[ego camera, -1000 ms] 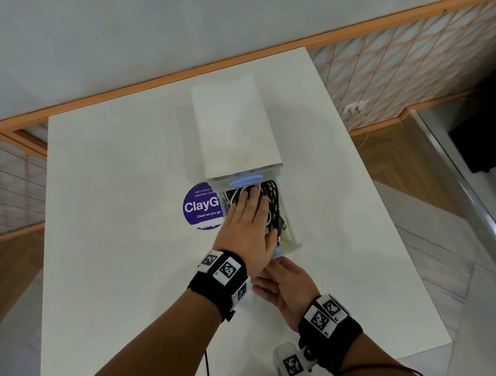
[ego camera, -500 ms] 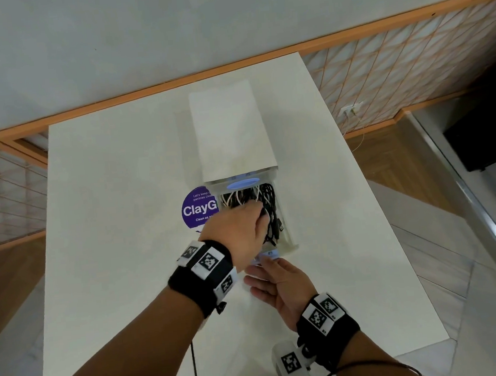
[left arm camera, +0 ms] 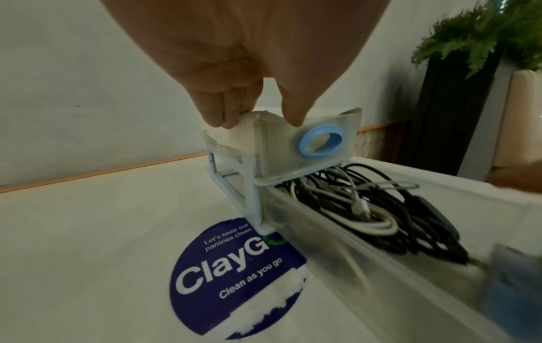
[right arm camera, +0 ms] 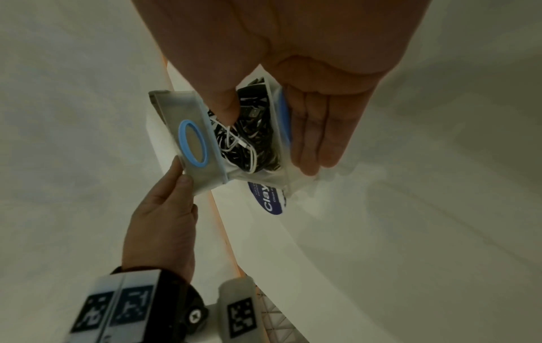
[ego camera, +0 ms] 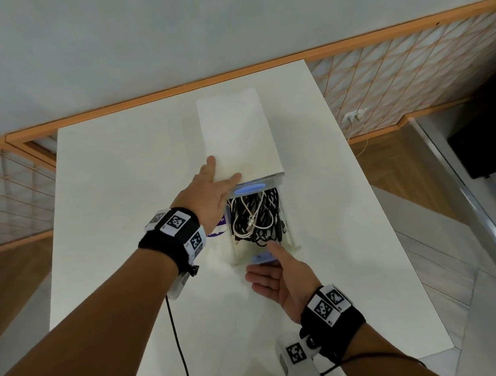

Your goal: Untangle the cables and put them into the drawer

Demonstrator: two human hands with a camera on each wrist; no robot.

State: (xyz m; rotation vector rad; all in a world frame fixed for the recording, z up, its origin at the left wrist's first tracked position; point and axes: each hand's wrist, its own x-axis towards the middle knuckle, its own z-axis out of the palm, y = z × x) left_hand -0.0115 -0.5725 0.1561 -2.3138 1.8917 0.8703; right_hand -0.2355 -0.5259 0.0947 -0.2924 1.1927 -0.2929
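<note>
A white drawer unit [ego camera: 236, 138] stands on the white table [ego camera: 116, 205]. Its lower clear drawer [ego camera: 290, 241] is pulled out toward me and holds a bundle of black and white cables [ego camera: 255, 217] [left arm camera: 366, 208] [right arm camera: 249, 139]. My left hand [ego camera: 222, 170] [left arm camera: 258, 120] grips the unit's near-left top corner, fingers on the side and thumb on the upper drawer's front beside its blue ring handle [left arm camera: 321, 143]. My right hand [ego camera: 265, 259] [right arm camera: 278, 139] pinches the open drawer's front wall, thumb inside above the cables, fingers flat along the outside.
A round purple sticker [left arm camera: 234, 273] lies on the table just left of the drawer. The table's right edge [ego camera: 395, 235] drops to a wooden floor. A dark plant stand [left arm camera: 451, 104] shows behind. A thin black lead [ego camera: 176, 344] hangs from my left wrist.
My left hand has lifted off the cables in the drawer and gone up and back onto the unit's top corner. My right hand has stayed at the drawer's front.
</note>
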